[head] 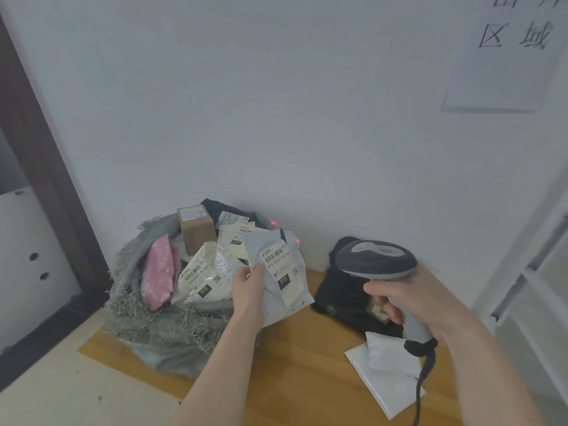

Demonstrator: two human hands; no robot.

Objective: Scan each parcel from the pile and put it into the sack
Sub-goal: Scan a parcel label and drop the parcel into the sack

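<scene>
The left hand [249, 286] pinches a white parcel [278, 273] over the bench's [295, 364] back edge, beside the sack [159, 318]. The right hand's [408, 298] fingers curl round the scanner [376, 259].

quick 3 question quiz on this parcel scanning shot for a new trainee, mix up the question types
1. True or false: the right hand grips the scanner by its handle.
2. Multiple choice: the white parcel held by the left hand is A) lying flat on the table, B) held up over the sack's edge with its label facing the camera, C) deep inside the sack.
3. Fill in: the parcel in the sack at its left side, beside the brown box, is coloured ____.

Key: 1 true; 2 B; 3 pink.
</scene>
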